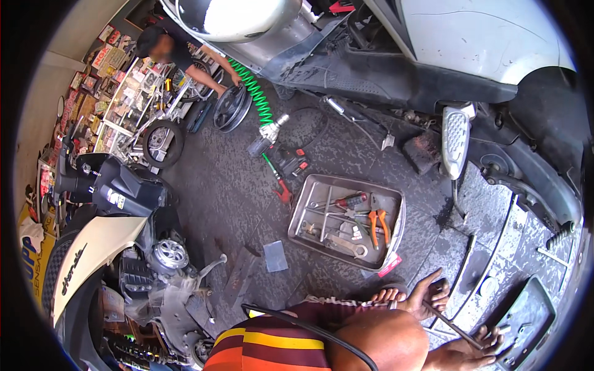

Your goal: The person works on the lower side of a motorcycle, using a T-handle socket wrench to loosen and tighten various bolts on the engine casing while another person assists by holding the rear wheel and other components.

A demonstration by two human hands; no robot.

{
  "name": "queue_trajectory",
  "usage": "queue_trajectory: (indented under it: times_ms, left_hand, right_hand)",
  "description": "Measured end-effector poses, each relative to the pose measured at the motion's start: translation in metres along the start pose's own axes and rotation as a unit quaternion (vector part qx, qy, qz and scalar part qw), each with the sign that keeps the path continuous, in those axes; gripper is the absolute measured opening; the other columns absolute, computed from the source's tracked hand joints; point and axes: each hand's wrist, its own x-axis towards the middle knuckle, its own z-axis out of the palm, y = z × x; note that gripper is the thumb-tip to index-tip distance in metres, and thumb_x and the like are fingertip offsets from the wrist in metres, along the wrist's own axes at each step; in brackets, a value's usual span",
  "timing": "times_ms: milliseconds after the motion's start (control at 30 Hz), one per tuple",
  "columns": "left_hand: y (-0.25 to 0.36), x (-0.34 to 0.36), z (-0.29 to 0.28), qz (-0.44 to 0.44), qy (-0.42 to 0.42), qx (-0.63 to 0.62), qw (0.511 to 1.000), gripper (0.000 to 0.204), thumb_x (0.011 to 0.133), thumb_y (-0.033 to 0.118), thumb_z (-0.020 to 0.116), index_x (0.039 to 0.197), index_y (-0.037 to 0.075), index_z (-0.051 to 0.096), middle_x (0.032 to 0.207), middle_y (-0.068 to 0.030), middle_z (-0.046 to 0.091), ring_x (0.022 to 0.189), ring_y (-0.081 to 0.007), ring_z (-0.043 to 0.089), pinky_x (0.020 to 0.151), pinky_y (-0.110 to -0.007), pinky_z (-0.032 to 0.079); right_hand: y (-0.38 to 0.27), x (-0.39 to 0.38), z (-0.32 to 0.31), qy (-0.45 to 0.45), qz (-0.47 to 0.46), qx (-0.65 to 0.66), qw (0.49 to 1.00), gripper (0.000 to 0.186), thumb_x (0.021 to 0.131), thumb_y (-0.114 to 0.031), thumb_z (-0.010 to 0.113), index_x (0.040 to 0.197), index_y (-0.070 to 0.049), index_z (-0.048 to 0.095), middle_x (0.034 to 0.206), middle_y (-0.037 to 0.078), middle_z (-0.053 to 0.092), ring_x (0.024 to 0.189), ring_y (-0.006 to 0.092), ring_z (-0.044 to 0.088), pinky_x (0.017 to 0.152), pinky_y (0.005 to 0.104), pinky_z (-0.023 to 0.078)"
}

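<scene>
Beyond my bare knee, at the lower right, a thin dark metal rod (pixel 455 328) slants between my two hands. My left hand (pixel 428 293) has its thumb and some fingers around the upper end, with one finger stretched out. The lower end sits in the closed fingers of my right hand (pixel 479 347). Just right of that hand lies a grey-green shallow tray (pixel 537 315) with small parts in it. A larger metal tray (pixel 296 216) ahead holds orange-handled pliers (pixel 378 229), a red-handled screwdriver (pixel 351 200) and several wrenches.
A white scooter (pixel 489 37) with a footpeg (pixel 456 139) looms ahead and right. Another scooter (pixel 99 247) stands left. An air impact wrench (pixel 267 135) on a green coiled hose (pixel 250 86) lies on the floor. Farther off, another person (pixel 179 52) handles a wheel rim (pixel 233 108).
</scene>
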Motion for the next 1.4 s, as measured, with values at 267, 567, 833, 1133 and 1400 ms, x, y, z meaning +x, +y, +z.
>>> queue_trajectory:
  times_ms: [267,567,833,1133,1400]
  left_hand:
    - [0.028,-0.045,0.054,0.22,-0.092,0.336,0.911,0.046,0.097,0.04,0.041,0.063,0.01,0.048,0.042,0.0037,0.03,0.034,-0.0095,0.027,0.036,-0.026,0.023]
    - [-0.021,-0.015,0.113,0.041,-0.381,0.744,0.547,0.027,0.08,0.022,0.065,0.062,0.002,0.057,0.058,-0.014,0.055,0.055,-0.0293,0.056,0.052,-0.039,0.039]
    - [-0.013,-0.016,0.115,0.171,-0.302,0.746,0.568,0.023,0.08,0.022,0.065,0.067,0.003,0.06,0.061,-0.0103,0.057,0.061,-0.0278,0.058,0.058,-0.04,0.042]
    - [0.059,-0.023,-0.004,0.304,0.217,0.538,0.756,0.044,0.099,0.044,0.034,0.096,0.007,0.058,0.089,-0.0043,0.059,0.084,-0.0146,0.053,0.078,-0.028,0.042]
    - [0.016,-0.017,0.021,0.028,0.033,0.018,0.999,0.052,0.093,0.056,0.039,0.079,0.009,0.056,0.054,-0.0002,0.042,0.053,-0.0157,0.047,0.061,-0.03,0.043]
  right_hand:
    - [0.082,0.008,-0.078,-0.046,0.201,-0.219,0.953,0.023,0.091,-0.011,0.042,0.106,0.001,0.054,0.074,0.005,0.05,0.062,0.0119,0.045,0.056,0.023,0.037]
    - [0.042,-0.065,-0.047,-0.073,0.372,-0.062,0.923,0.028,0.091,-0.015,0.041,0.112,0.001,0.05,0.064,0.001,0.04,0.051,0.0076,0.034,0.047,0.02,0.029]
    - [0.018,-0.103,-0.043,-0.096,0.456,-0.01,0.885,0.029,0.091,-0.015,0.041,0.114,0.002,0.049,0.061,-0.001,0.036,0.049,0.0067,0.031,0.046,0.0194,0.027]
    - [0.038,-0.063,-0.033,-0.046,0.478,0.116,0.87,0.037,0.093,-0.019,0.041,0.122,0.003,0.044,0.057,-0.003,0.028,0.043,0.0046,0.022,0.042,0.0192,0.021]
    - [0.029,-0.067,-0.002,0.007,0.314,-0.091,0.945,0.029,0.094,-0.026,0.043,0.098,-0.001,0.056,0.07,0.004,0.053,0.069,0.0186,0.054,0.074,0.0323,0.044]
